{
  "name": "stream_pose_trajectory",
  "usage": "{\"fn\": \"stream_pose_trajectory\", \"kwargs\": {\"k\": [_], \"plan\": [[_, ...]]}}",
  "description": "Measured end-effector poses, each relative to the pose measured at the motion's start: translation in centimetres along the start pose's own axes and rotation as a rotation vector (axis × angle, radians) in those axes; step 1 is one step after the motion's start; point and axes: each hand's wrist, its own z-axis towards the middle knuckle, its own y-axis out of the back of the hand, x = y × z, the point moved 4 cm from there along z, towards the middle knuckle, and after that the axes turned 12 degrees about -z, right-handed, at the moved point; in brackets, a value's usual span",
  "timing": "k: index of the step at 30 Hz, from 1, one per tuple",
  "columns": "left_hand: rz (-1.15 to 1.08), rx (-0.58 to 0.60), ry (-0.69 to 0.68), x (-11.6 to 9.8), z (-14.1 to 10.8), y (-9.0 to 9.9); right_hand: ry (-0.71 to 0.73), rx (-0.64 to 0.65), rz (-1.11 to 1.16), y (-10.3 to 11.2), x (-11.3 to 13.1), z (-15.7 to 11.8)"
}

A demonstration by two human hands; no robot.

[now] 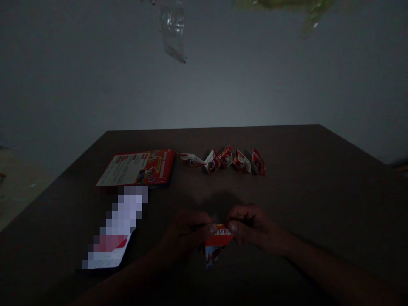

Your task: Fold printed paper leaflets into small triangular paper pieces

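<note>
Near the front middle of the dark table, a red and blue printed paper (218,242) is held between both hands, its lower end narrowing to a point. My left hand (194,231) pinches its upper left edge with thumb and fingers. At the upper right corner, my right hand (250,225) grips the same paper, thumb on top. Beyond the hands lies a row of several folded red and white papers (242,161). A stack of red and white printed sheets (156,168) rests to their left.
A lit phone (114,250), partly pixelated, lies on the table (296,170) at the front left, near my left forearm. Behind the table stands a grey wall (255,76). Clear plastic (174,32) hangs at the top, with yellowish material (280,4) to its right.
</note>
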Motion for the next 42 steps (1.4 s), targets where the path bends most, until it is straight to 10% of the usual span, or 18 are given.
{"fn": "stream_pose_trajectory", "kwargs": {"k": [15,27,42], "plan": [[0.049,-0.215,-0.068,-0.3,-0.2,0.7,-0.082,-0.207,-0.039,0.5,-0.7,0.5],[0.064,0.008,-0.009,0.6,0.0,-0.3,0.06,0.028,-0.1,-0.3,0.2,0.1],[0.109,0.096,0.073,0.7,0.0,-1.4,0.063,0.024,-0.024,-0.3,0.0,0.0]]}}
